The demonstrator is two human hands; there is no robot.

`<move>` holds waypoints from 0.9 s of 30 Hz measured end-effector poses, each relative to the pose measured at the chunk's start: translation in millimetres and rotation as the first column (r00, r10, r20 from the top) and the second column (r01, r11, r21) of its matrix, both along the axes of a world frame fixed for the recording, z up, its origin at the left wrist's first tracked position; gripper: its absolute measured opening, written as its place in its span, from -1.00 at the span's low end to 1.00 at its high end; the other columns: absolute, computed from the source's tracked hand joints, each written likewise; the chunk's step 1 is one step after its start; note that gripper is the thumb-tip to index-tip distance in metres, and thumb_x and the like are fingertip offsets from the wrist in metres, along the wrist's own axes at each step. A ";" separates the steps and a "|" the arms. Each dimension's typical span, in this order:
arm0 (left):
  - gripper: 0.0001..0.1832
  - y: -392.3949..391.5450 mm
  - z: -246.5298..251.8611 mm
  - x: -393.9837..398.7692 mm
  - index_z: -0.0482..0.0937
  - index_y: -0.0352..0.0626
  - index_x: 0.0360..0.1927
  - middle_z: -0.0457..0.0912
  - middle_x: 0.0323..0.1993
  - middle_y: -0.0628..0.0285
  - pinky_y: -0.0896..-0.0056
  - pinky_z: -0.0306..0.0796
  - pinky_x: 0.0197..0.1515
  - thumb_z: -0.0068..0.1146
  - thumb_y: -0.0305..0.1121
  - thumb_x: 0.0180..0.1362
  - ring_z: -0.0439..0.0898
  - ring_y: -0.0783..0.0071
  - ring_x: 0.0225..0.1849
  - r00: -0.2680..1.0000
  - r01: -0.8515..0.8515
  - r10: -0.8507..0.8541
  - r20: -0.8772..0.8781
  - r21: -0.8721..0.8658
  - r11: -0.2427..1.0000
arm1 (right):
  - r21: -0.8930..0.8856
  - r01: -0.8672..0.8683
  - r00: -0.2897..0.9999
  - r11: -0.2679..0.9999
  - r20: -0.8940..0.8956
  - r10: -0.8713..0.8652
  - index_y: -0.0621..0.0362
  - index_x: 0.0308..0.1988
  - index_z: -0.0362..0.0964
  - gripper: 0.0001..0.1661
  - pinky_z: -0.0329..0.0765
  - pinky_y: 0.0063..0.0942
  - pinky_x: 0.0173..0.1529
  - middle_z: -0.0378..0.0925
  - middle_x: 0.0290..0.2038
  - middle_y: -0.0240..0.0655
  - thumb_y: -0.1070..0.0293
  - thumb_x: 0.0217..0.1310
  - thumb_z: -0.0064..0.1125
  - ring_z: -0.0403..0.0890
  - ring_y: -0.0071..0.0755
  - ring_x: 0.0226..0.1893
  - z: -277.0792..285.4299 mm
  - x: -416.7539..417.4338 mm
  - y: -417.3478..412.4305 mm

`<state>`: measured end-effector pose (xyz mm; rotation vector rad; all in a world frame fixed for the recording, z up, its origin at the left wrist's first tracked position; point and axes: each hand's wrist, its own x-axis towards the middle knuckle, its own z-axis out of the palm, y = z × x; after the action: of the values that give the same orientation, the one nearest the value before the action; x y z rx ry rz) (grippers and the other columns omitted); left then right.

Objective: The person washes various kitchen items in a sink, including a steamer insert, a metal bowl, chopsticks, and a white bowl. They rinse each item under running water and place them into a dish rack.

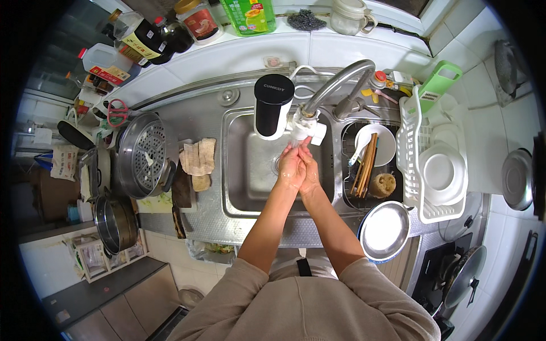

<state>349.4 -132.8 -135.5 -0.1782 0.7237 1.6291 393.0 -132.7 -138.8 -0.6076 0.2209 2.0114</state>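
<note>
Both my hands are wet and cupped side by side beneath the white outlet of the tap [334, 83], over the steel sink basin [249, 170]. Water runs down onto the fingers. My left hand [290, 167] and my right hand [309, 166] touch along their inner edges, with no object in them. Just above and left of them stands the black and white water filter [274, 106] fixed to the tap. In the smaller basin at the right lie a white bowl [385, 145] with a white spoon [363, 140], wooden chopsticks [365, 168] and a loofah sponge [383, 185].
Folded cloths [198, 157] lie left of the sink, near a steel steamer pot [147, 155]. A white dish rack [409, 170] with plates stands at the right; a metal basin [384, 231] sits at the front edge. Bottles and a steel wool scourer [305, 20] line the sill.
</note>
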 end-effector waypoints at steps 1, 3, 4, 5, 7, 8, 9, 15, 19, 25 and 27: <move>-0.87 1.0 1.1 0.4 0.37 -0.21 -0.25 0.46 -0.50 0.25 0.54 0.37 -0.46 -0.09 -0.55 0.11 0.43 0.52 -0.54 0.999 0.020 -0.020 -0.027 0.000 1.000 | -0.008 -0.005 1.000 1.000 -0.030 0.004 0.15 -0.28 0.28 -0.78 0.48 -0.30 -0.17 0.42 -0.38 -0.31 0.32 0.06 0.04 0.48 -0.35 -0.34 3.2 -0.2 -4.0; -0.85 1.4 -0.2 -9.0 0.37 -0.21 -0.21 0.43 -0.54 0.29 0.57 0.31 -0.51 -0.10 -0.48 0.13 0.37 0.55 -0.59 0.945 0.176 -0.190 -0.265 -0.078 0.981 | 0.010 -0.215 0.924 0.977 -0.322 0.207 0.16 -0.29 0.29 -0.75 0.48 -0.28 -0.23 0.43 -0.42 -0.30 0.24 0.08 0.00 0.48 -0.31 -0.40 -5.3 -3.0 -17.4; -0.84 1.3 -3.3 -13.9 0.37 -0.21 -0.19 0.41 -0.57 0.31 0.58 0.27 -0.54 -0.10 -0.45 0.15 0.35 0.57 -0.61 0.889 0.239 -0.270 -0.370 -0.129 0.962 | 0.042 -0.318 0.839 0.947 -0.453 0.301 0.17 -0.29 0.29 -0.72 0.49 -0.28 -0.27 0.44 -0.44 -0.30 0.19 0.08 -0.02 0.49 -0.30 -0.43 -11.0 -3.8 -23.0; -0.82 1.8 -7.9 -15.9 0.37 -0.21 -0.17 0.40 -0.59 0.33 0.60 0.24 -0.56 -0.10 -0.42 0.16 0.32 0.59 -0.64 0.814 0.294 -0.348 -0.466 -0.187 0.937 | 0.017 -0.346 0.827 0.938 -0.466 0.313 0.14 -0.33 0.30 -0.74 0.49 -0.29 -0.31 0.44 -0.46 -0.30 0.17 0.07 -0.02 0.49 -0.30 -0.45 -16.8 -5.0 -26.6; -0.75 4.1 -20.3 -17.2 0.41 -0.22 -0.11 0.46 -0.53 0.21 0.49 0.30 -0.50 -0.14 -0.42 0.13 0.41 0.47 -0.57 0.415 0.228 -0.325 -0.850 -0.249 0.941 | -0.030 -0.393 0.803 0.919 -0.497 0.328 0.08 -0.40 0.32 -0.75 0.49 -0.33 -0.38 0.45 -0.48 -0.32 0.13 0.05 -0.02 0.48 -0.31 -0.50 -20.2 -9.5 -30.1; -0.73 3.8 -26.1 -20.7 0.42 -0.21 -0.11 0.48 -0.49 0.16 0.43 0.32 -0.47 -0.15 -0.44 0.11 0.45 0.41 -0.53 0.133 0.185 -0.286 -0.949 -0.259 0.948 | -0.045 -0.396 0.845 0.917 -0.410 0.345 0.09 -0.40 0.32 -0.75 0.48 -0.32 -0.38 0.45 -0.48 -0.32 0.14 0.06 -0.02 0.48 -0.31 -0.50 -22.0 -9.1 -28.2; -0.71 1.4 -28.7 -25.0 0.44 -0.20 -0.10 0.51 -0.46 0.11 0.38 0.34 -0.45 -0.17 -0.46 0.08 0.49 0.35 -0.50 -0.163 0.141 -0.240 -0.957 -0.263 0.954 | -0.067 -0.399 0.877 0.914 -0.320 0.359 0.10 -0.40 0.32 -0.75 0.48 -0.32 -0.39 0.45 -0.48 -0.31 0.14 0.07 -0.02 0.48 -0.32 -0.50 -18.7 -9.2 -24.3; -0.65 -5.8 -10.3 -14.5 0.46 -0.20 -0.11 0.52 -0.21 -0.01 0.36 0.31 -0.09 -0.19 -0.55 -0.01 0.49 0.21 -0.13 -0.243 0.274 -0.413 -0.878 -0.470 0.839 | -0.149 -0.378 0.896 0.914 0.189 0.402 0.15 -0.40 0.34 -0.77 0.46 -0.33 -0.42 0.45 -0.49 -0.31 0.20 0.09 -0.03 0.46 -0.35 -0.52 -2.2 0.1 24.3; -0.66 -3.1 -11.5 1.5 0.45 -0.26 -0.11 0.47 -0.09 0.13 0.50 0.27 -0.03 -0.22 -0.59 0.00 0.44 0.40 -0.07 0.597 0.404 -0.432 -0.676 -0.212 0.890 | -0.126 -0.381 0.859 0.916 0.317 0.401 0.13 -0.39 0.35 -0.92 0.47 -0.45 -0.41 0.45 -0.48 -0.33 0.37 0.07 -0.02 0.46 -0.38 -0.50 -34.9 10.0 39.4; -0.71 5.4 15.9 -9.3 0.27 -0.30 -0.06 0.45 -0.14 0.08 0.29 0.38 0.02 -0.21 -0.53 0.10 0.46 0.27 -0.09 0.948 0.317 -0.316 0.043 -0.035 0.948 | 0.134 -0.519 0.763 0.844 0.517 0.388 0.22 -0.26 0.39 -0.75 0.47 -0.53 -0.35 0.50 -0.43 -0.27 0.27 0.12 -0.02 0.51 -0.43 -0.47 0.4 49.0 66.7; -0.75 8.2 11.4 -23.4 0.28 -0.28 -0.09 0.42 -0.13 0.02 0.22 0.40 0.00 -0.26 -0.43 0.18 0.46 0.19 -0.08 0.953 0.261 -0.253 0.165 -0.024 0.965 | 0.160 -0.566 0.522 0.808 0.829 0.202 0.30 -0.22 0.38 -0.66 0.47 -0.51 -0.33 0.53 -0.40 -0.25 0.23 0.16 -0.06 0.53 -0.40 -0.45 -9.2 87.1 99.5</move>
<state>326.1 -124.6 -124.1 -0.2359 0.6326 1.3340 480.0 -33.2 -148.0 -1.2826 -0.9654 1.9021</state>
